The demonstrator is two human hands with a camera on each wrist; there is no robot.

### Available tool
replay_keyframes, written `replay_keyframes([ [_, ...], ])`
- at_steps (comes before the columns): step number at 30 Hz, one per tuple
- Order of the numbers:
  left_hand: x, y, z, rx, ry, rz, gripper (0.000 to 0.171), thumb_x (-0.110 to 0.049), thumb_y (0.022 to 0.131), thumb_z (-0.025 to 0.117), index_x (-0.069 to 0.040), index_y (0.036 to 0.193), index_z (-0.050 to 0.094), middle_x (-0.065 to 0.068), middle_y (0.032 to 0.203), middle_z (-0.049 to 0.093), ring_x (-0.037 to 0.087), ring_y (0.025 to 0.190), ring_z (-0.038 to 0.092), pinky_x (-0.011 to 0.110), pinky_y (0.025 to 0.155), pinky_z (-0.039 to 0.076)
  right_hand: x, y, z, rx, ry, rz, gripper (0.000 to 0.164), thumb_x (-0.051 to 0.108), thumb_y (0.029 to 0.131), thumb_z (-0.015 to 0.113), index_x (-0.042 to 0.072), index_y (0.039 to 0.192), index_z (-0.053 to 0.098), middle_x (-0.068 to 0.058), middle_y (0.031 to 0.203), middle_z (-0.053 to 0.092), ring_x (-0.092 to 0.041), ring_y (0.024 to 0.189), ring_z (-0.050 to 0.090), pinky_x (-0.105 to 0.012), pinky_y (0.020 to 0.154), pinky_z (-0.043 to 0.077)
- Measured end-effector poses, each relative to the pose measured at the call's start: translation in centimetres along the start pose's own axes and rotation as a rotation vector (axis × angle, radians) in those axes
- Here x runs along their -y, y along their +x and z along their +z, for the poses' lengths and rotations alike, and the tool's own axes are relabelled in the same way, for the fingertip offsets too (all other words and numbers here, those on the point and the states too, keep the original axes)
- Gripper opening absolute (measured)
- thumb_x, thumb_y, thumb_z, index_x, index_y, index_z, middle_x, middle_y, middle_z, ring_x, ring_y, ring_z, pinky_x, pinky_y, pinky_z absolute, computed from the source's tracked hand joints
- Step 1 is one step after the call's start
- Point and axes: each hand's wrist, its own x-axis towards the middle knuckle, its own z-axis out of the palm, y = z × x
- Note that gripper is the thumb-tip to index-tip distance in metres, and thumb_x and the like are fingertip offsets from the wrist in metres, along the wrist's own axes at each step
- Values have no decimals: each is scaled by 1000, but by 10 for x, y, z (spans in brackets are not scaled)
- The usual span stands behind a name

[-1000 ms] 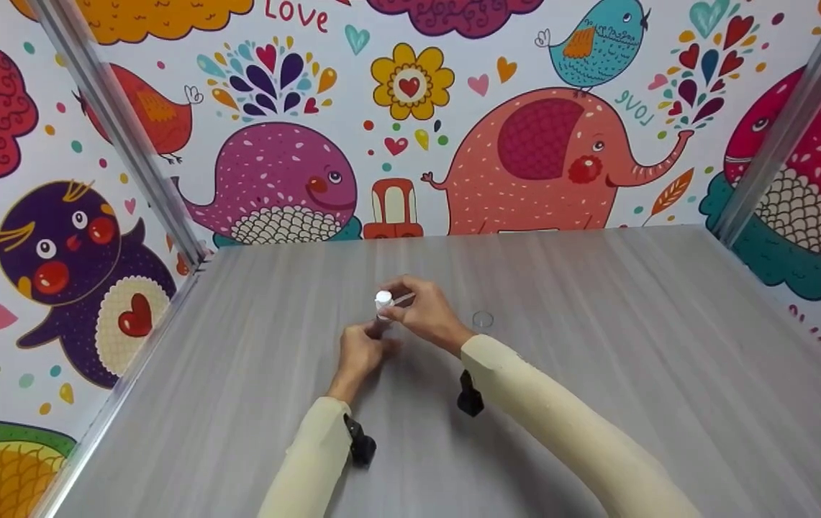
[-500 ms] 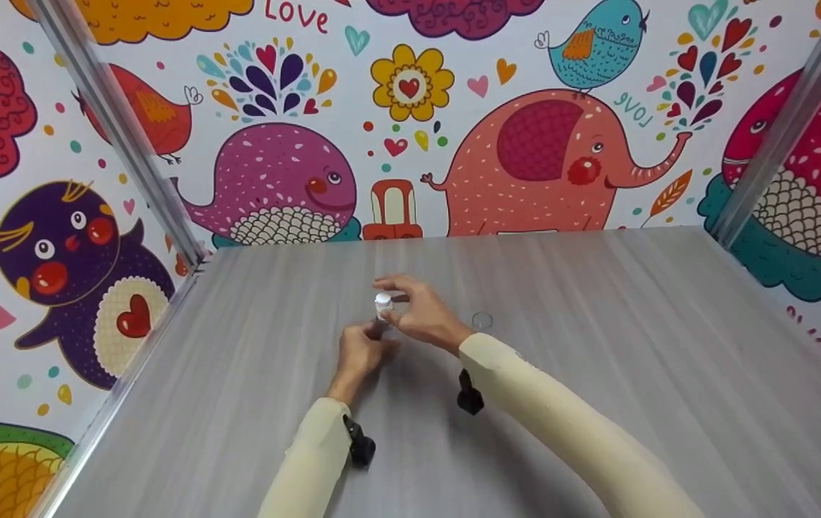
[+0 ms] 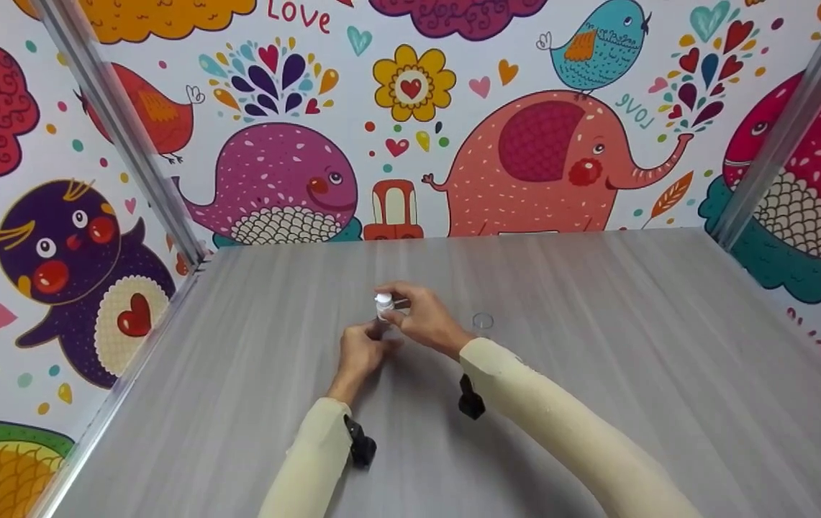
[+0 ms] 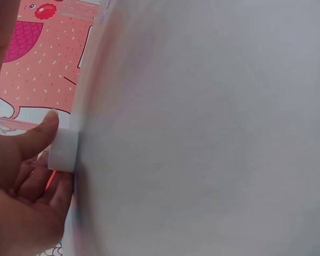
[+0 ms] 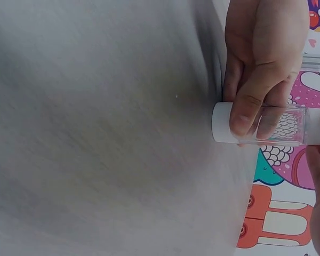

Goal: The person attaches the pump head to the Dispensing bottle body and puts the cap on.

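A small bottle with a clear body (image 5: 290,125), a white base (image 5: 222,122) and a white top (image 3: 383,306) stands upright on the table. Low on it, my left hand (image 3: 361,354) grips the base, its thumb lying across the white part in the right wrist view. My right hand (image 3: 424,313) pinches the white top between thumb and fingers. In the left wrist view, the left hand (image 4: 29,176) holds the white base against the table. A clear round cap (image 3: 482,321) sits apart on the table, right of the bottle.
The grey wood-grain table (image 3: 273,288) reaches back to a wall (image 3: 410,144) printed with cartoon animals. Metal posts (image 3: 122,137) mark the back corners. Black wrist cameras (image 3: 361,442) hang below both sleeves.
The right hand's fingers have shifted and drawn closer around the white top. The left hand, bottle and clear cap look the same.
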Motion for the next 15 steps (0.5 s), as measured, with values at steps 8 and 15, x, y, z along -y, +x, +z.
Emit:
replay_keyframes([
  [8, 0, -1, 0, -6, 19, 7, 16, -2, 72, 81, 7, 79, 71, 1, 65, 56, 14, 62, 46, 27, 59, 38, -1, -1, 2, -37, -33, -10, 42, 7, 91, 71, 9, 132, 63, -9, 125, 69, -22, 109, 69, -33, 96, 54],
  [15, 0, 0, 1, -6, 19, -19, 16, -3, 71, 82, 6, 78, 71, -1, 64, 53, 13, 62, 45, 26, 58, 37, 0, -1, 1, -47, -35, -4, 41, 9, 90, 73, 6, 130, 63, -8, 122, 70, -21, 107, 69, -32, 95, 55],
])
